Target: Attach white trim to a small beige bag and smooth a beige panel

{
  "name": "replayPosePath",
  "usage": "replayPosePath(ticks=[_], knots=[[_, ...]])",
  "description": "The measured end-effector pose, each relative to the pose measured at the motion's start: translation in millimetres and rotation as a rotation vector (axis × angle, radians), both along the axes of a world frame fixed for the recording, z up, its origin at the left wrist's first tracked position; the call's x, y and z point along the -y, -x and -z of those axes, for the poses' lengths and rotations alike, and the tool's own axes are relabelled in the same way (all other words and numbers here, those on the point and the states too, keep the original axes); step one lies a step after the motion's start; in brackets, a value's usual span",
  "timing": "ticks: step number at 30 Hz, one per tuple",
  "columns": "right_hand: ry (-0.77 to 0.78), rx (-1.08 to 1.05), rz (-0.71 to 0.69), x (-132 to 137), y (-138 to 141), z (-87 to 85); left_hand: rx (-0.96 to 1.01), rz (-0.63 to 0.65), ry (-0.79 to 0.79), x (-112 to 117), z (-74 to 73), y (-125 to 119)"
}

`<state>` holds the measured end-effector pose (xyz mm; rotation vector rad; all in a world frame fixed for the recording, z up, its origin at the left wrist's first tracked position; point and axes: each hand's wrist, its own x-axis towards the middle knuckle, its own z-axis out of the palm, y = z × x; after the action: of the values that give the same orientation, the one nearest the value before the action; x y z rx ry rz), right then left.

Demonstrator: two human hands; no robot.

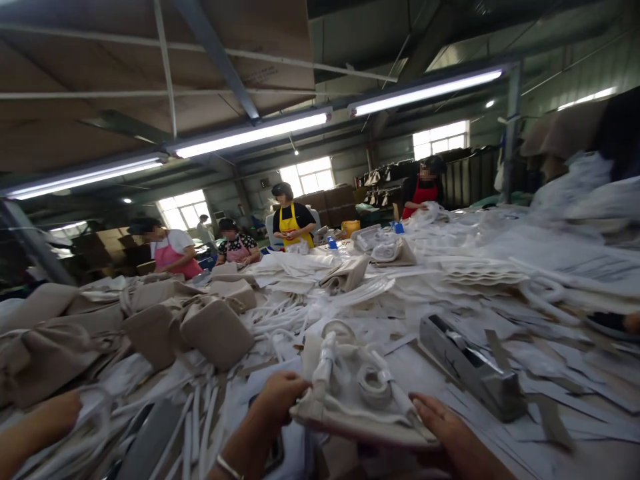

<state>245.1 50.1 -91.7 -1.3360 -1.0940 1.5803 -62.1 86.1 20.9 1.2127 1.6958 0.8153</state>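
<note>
A beige fabric bag (365,427) lies in front of me with its mouth towards me. White plastic-wrapped handles (327,357) and a coiled cord (375,385) rest on it. My left hand (283,397) pinches the bag's left corner, a bangle at its wrist. At the right edge, my right hand (440,420) grips the bag between thumb and fingers, partly hidden behind the fabric. A grey tape dispenser (473,367) stands just right of the bag. Under my left forearm, a dark object like a phone (275,453) shows in part.
Another person's hand (60,413) reaches in at the left, near white tubes (200,413) and a second grey dispenser (150,440). Beige bags (217,333) are heaped at left. White sheets (480,273) and paper strips cover the right. Several co-workers (290,223) stand beyond the table.
</note>
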Motion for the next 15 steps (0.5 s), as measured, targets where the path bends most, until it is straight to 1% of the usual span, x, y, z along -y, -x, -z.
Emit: replayPosePath(ticks=[2, 4, 6, 7, 8, 9, 11, 13, 14, 15], knots=[[-0.053, 0.057, -0.043, -0.1, 7.8, 8.5, -0.116, 0.038, -0.049, -7.3, -26.8, 8.4], [-0.132, 0.177, -0.024, -2.5, 12.8, 17.2, -0.217, 0.074, -0.098, -11.2, -55.3, 10.5], [-0.151, 0.192, -0.027, -3.2, 15.6, 17.4, -0.371, 0.131, -0.188, -12.3, -80.9, 2.8], [-0.124, 0.139, -0.053, -2.0, 16.4, 12.4, -0.463, 0.165, -0.251, -11.9, -91.8, -5.8], [-0.091, 0.055, -0.09, 0.3, 16.8, 3.8, -0.627, 0.233, -0.348, -11.1, -101.0, -17.8], [-0.06, -0.039, -0.115, 3.4, 16.7, -7.9, -0.708, 0.271, -0.404, -9.7, -108.5, -33.0], [-0.027, -0.21, -0.11, 9.7, 14.1, -36.2, -0.768, 0.324, -0.469, -5.5, -118.6, -70.7], [0.001, -0.318, -0.052, 12.9, 5.9, -62.5, -0.729, 0.43, -0.536, 0.4, -122.3, -110.7], [0.027, -0.345, -0.026, 12.7, -1.1, -72.0, -0.662, 0.519, -0.614, 3.7, -121.1, -127.9], [0.056, -0.351, -0.012, 11.8, -10.0, -78.1, -0.566, 0.587, -0.703, 6.6, -117.3, -141.4]])
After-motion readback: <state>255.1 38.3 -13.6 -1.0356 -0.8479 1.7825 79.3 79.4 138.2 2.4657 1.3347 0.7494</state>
